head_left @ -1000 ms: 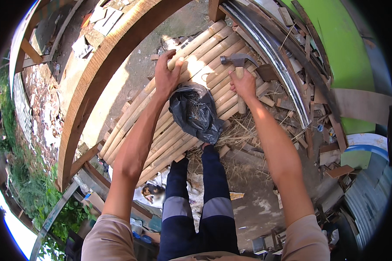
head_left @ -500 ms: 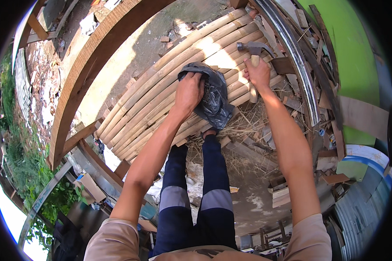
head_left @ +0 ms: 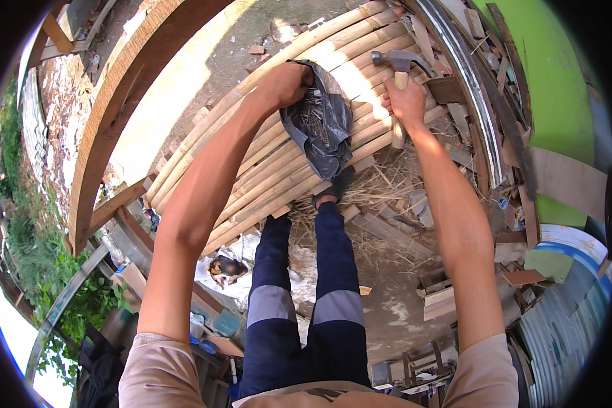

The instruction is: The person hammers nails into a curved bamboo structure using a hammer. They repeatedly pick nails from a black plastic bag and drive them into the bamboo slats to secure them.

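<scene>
A black plastic bag (head_left: 333, 146) lies open on a platform of bamboo poles (head_left: 258, 163), and a heap of thin metal nails (head_left: 313, 121) shows inside it. My left hand (head_left: 287, 83) is at the bag's far left rim, its fingers curled closed on the plastic; the fingertips are partly hidden. To the right of the bag, my right hand (head_left: 406, 103) grips a claw hammer (head_left: 400, 78) by its wooden handle. The hammer's head points up and away from me, above the bamboo.
A thick wooden beam (head_left: 109, 129) arches along the left. Metal-edged framing (head_left: 466, 81) stands close on the right, before a green panel (head_left: 551, 88). Straw (head_left: 381, 190) and wood scraps litter the ground near my feet. An animal (head_left: 226, 267) lies on white sheeting left of my legs.
My left hand has come out of the bag's mouth and moved up to its far left rim. The nails are now exposed. My right hand keeps the hammer in nearly the same place.
</scene>
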{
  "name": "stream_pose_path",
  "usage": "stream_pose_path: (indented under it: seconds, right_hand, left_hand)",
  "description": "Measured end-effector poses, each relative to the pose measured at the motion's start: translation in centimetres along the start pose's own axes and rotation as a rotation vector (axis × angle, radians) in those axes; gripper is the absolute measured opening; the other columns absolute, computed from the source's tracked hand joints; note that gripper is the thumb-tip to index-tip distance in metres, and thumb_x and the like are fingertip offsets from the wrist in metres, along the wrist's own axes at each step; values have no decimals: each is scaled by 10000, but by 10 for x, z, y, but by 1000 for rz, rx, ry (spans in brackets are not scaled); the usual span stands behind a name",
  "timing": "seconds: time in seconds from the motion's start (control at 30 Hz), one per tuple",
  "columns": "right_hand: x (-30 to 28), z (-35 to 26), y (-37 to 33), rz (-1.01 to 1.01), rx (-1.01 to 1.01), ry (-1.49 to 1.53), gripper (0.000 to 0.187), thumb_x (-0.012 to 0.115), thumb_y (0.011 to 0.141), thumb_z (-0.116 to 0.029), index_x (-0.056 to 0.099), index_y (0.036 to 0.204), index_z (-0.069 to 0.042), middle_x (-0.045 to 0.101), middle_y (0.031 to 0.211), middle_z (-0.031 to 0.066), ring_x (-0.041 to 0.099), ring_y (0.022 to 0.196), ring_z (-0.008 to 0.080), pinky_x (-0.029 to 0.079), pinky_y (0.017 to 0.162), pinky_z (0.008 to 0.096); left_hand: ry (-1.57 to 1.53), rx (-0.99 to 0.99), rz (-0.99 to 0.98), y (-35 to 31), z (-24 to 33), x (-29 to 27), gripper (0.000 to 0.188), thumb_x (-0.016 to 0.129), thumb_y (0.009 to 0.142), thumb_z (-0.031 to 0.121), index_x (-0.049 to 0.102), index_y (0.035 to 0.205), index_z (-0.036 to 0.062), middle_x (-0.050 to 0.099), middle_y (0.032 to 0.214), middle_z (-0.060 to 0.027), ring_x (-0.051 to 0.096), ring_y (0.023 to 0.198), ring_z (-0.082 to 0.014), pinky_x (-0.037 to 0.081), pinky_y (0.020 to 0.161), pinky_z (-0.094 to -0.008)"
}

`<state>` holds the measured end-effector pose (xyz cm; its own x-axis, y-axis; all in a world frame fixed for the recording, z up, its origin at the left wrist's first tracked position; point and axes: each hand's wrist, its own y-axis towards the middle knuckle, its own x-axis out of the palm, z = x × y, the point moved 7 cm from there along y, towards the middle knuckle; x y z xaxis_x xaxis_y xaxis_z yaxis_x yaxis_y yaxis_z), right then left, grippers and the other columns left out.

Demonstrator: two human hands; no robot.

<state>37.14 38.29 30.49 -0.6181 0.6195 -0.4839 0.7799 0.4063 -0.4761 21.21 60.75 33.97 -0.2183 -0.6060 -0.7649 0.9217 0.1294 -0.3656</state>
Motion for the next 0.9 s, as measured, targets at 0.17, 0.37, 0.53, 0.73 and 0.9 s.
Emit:
stream_pose_path:
  seconds: [0.17,0.37,0.53,0.73,0.9]
  right_hand:
    - [-2,4,0,6,-4,16,331,694,919,-335,635,978,-14,710,689,84,707,557,178,558,569,320]
    - [-1,3,1,-1,-2,-10,330,699,914,-331,634,980,-14,709,682,82,705,553,175,557,571,323]
    - [-1,1,1,13,-7,-28,325,703,911,-331,641,963,-16,704,671,81,704,551,171,557,562,324]
    - [-2,-1,-3,14,34,41,317,709,907,-313,642,973,-11,705,686,83,697,542,172,553,534,319]
    - [-2,-1,-2,13,30,31,303,709,909,-303,642,977,-15,702,690,83,693,540,172,551,525,316]
  left_hand:
    - [-55,45,173,-32,10,-3,406,620,711,7,719,1102,58,695,1104,-198,648,1059,-384,531,926,-445]
    - [-16,35,81,-40,-4,-7,343,632,771,32,693,1108,38,659,1157,-204,621,1094,-395,511,967,-441]
    - [-23,-4,41,-53,-15,-4,326,634,754,-5,711,1067,42,657,1141,-188,623,1098,-374,514,962,-432]
    - [77,48,117,-81,17,-3,291,622,747,14,753,998,79,659,1096,-136,616,1094,-333,510,920,-441]
    - [280,-42,215,-99,38,4,189,699,793,107,754,973,121,672,1090,-47,590,1064,-271,458,935,-427]
